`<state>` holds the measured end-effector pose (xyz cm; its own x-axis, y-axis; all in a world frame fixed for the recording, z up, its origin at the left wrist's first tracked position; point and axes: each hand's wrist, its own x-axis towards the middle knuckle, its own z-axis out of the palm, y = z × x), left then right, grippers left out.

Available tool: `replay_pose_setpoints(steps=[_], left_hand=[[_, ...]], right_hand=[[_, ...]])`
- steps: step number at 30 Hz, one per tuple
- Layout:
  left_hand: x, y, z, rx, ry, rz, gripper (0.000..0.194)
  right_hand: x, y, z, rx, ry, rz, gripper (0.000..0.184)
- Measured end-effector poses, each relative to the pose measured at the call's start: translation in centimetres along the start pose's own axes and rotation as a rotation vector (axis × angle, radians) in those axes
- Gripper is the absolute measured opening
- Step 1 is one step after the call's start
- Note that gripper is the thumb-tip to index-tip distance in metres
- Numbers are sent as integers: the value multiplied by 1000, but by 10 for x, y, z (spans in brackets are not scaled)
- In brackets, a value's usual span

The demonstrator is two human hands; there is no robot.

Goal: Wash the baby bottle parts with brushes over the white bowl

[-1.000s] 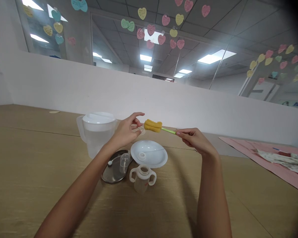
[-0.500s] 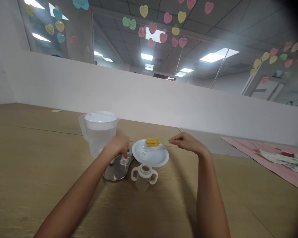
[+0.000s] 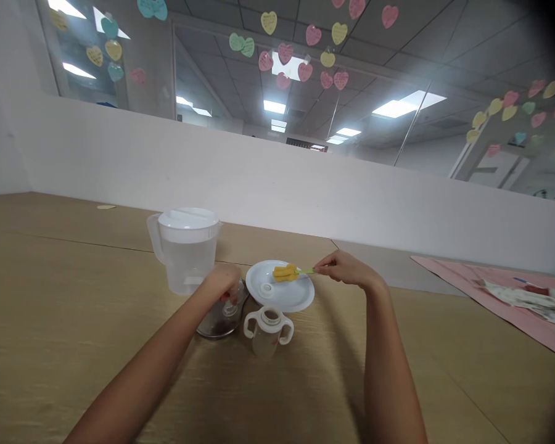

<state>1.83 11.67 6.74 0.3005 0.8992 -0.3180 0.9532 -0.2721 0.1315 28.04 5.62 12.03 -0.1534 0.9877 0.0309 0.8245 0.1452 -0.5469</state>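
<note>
In the head view my left hand [image 3: 225,285] is closed, fingers pointing down, on a small clear piece that looks like a baby bottle nipple [image 3: 230,309]. It is held low at a round metal dish [image 3: 213,328], which my hand partly hides. My right hand [image 3: 345,269] pinches the thin green handle of a yellow sponge brush [image 3: 285,272]. The sponge head is over the white plate [image 3: 300,301], where a small white ring [image 3: 266,290] lies. In front of the plate, an open baby bottle [image 3: 265,341] with two side handles stands upright.
A lidded translucent pitcher [image 3: 187,253] with liquid inside stands behind my left hand. At the far right lies a pink cloth [image 3: 462,280] with white and red items on it. A low white wall [image 3: 268,185] borders the table's back edge.
My right hand and the sponge brush have shifted slightly down, the sponge lower over the plate. My left hand has dipped a little with the nipple; the metal dish looks slightly shifted.
</note>
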Motion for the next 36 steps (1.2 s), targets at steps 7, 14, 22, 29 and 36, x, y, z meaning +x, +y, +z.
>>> replay_pose_setpoints(steps=[7, 14, 22, 29, 36], left_hand=[[-12, 5, -4, 101, 177, 91, 2], [-1, 28, 8, 134, 405, 298, 33], [26, 31, 35, 139, 395, 381, 29], [19, 27, 21, 20, 472, 388, 26], [-2, 26, -3, -463, 655, 525, 42]], right_hand=[[2, -4, 3, -63, -35, 46, 24], [-1, -6, 1, -91, -32, 91, 25], [1, -5, 1, -110, -33, 104, 26], [0, 1, -1, -82, -28, 114, 27], [-16, -1, -12, 121, 65, 14, 37]])
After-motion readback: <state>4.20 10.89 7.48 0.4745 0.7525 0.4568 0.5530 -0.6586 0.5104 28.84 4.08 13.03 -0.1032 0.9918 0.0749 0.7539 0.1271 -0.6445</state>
